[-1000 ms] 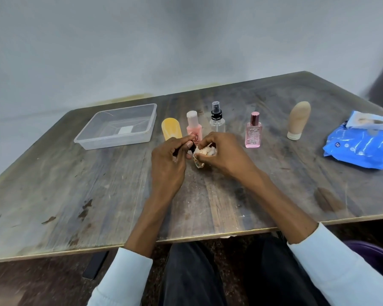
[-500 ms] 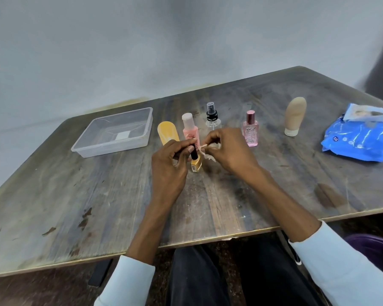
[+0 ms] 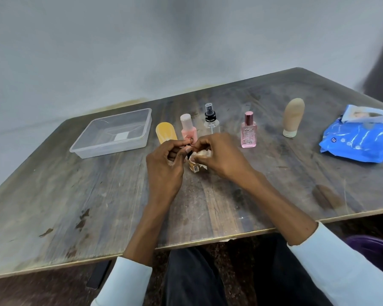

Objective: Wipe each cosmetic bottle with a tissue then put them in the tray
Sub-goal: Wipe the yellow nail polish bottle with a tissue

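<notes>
Wiping step was in hand: a small amber glass bottle w/ dark cap [image 3: 194, 167] was pinched at the cap by the left hand [image 3: 164, 165], held just above the worn grey-brown wooden table [image 3: 97, 195], while a crumpled white tissue [image 3: 202, 154] was gripped in the right hand [image 3: 221, 156] and pressed vs. the bottle's body. Contact was partly hidden by fingers, so prob. mid-rub. Next, the bottle would need carrying left to the clear rectangular plastic tray [image 3: 111, 149], seen empty. Five other bottles were stood in a row behind the hands, unwiped by the look of it. A blue wipes pack [image 3: 358, 142] was lying far right. A plain pale wall was seen behind.
</notes>
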